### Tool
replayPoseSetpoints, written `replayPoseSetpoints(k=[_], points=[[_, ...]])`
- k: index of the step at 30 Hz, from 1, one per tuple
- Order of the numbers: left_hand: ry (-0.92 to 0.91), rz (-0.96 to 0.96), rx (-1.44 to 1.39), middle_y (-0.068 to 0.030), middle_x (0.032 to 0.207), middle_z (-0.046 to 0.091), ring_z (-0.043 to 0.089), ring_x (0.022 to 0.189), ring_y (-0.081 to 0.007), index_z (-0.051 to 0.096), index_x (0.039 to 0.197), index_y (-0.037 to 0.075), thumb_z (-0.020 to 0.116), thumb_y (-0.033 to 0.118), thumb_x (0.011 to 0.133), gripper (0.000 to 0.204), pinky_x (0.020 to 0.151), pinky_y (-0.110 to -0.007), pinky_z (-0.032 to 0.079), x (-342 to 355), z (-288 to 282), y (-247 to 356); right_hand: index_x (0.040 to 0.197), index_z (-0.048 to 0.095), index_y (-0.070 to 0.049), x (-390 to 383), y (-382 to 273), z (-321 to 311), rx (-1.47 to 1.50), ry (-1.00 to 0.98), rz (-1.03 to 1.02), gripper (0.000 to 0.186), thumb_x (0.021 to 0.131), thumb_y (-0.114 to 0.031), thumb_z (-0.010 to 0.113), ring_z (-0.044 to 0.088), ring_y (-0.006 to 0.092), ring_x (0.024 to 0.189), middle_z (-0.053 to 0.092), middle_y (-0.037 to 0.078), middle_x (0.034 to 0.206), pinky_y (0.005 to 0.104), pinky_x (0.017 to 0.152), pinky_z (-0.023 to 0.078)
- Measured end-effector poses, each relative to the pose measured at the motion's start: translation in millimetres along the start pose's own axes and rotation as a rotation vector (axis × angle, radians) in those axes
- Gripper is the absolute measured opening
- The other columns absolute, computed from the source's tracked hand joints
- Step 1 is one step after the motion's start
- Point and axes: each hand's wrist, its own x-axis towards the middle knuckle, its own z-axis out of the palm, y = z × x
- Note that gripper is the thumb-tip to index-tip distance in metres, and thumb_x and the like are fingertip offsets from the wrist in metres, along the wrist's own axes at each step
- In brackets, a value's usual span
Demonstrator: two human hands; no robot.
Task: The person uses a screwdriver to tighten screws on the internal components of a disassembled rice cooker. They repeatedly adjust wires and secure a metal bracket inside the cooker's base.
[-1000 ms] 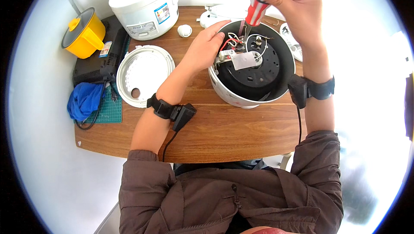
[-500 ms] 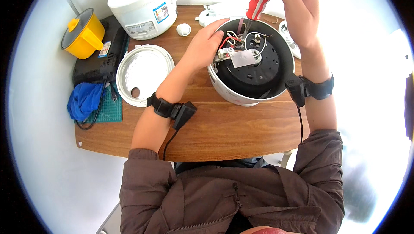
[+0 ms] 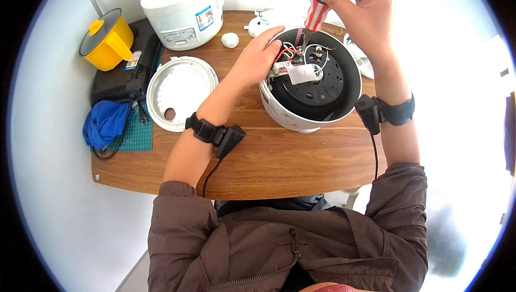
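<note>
My right hand (image 3: 364, 12) is closed round the thick handle of a red, white and black screwdriver (image 3: 317, 10), whose shaft points down among the wires near the back of an open, upturned appliance body (image 3: 290, 114). Inside that body are red and white wires, a white rectangular plate (image 3: 303, 75) and a black round base (image 3: 321, 90) with holes. My left hand (image 3: 256, 59) grips the body's left rim, fingers wrapped over it. Left of the body lies a white round cover (image 3: 181, 90) with a hole in it.
A white rice cooker (image 3: 180, 15), small white cap (image 3: 230, 40) and white parts (image 3: 259, 26) stand at the back. On the left are a yellow pot (image 3: 105, 50), black machine (image 3: 115, 85), blue cloth (image 3: 106, 122) and green mat (image 3: 141, 137). Another white part (image 3: 363, 63) lies right.
My right hand has turned on the screwdriver handle, its thumb shifting back and forth and now lying across the top part. My left hand stays on the rim.
</note>
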Motion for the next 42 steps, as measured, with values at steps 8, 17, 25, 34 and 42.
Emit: replayPoseSetpoints(k=[8,17,25,34,42], points=[[0.041,0.156,0.082,-0.0116,0.141,0.062,0.057,0.130,-0.0193,0.055,0.145,0.003,0.050,0.022,0.110,0.040,0.110,-0.033,0.044,-1,-4,29,0.128,0.063,-0.004,1,-14,-12,-0.082,-0.058,0.108,0.032,0.096,-0.001,0.063,0.063,0.0114,0.095,0.067,0.007,0.110,0.0290,0.082,0.052],[-0.317,0.289,0.442,-0.0094,0.101,0.067,0.065,0.097,-0.0255,0.077,0.105,0.005,0.074,0.010,0.088,0.019,0.089,-0.037,0.050,29,-16,76,0.124,0.066,-0.002,3,-7,-17,-0.130,-0.062,-0.036,0.028,0.097,-0.007,0.066,0.067,0.0204,0.098,0.068,0.011,0.110,0.0335,0.084,0.055],[-0.536,0.177,0.554,-0.0101,0.109,0.070,0.065,0.106,-0.0220,0.076,0.097,0.000,0.069,0.001,0.086,0.014,0.096,-0.034,0.051,46,-17,88,0.127,0.068,-0.009,-9,1,-18,-0.129,-0.063,0.041,0.033,0.095,-0.003,0.062,0.065,0.0177,0.096,0.071,0.005,0.118,0.0327,0.089,0.054],[-0.583,0.097,0.531,-0.0149,0.107,0.071,0.069,0.098,-0.0254,0.076,0.099,-0.003,0.069,0.004,0.087,0.016,0.091,-0.037,0.054,53,-17,93,0.122,0.070,-0.011,-19,-5,-16,-0.138,0.040,-0.093,0.036,0.088,0.000,0.068,0.063,0.0218,0.086,0.067,0.007,0.107,0.0347,0.080,0.054],[-0.603,0.155,0.655,-0.0142,0.092,0.071,0.067,0.086,-0.0255,0.076,0.095,-0.002,0.074,0.009,0.083,0.016,0.079,-0.037,0.052,51,-10,109,0.139,0.058,-0.008,-34,4,-25,0.041,0.069,-0.022,0.055,0.088,0.012,0.060,0.066,0.0195,0.110,0.069,0.009,0.125,0.0342,0.094,0.052]])
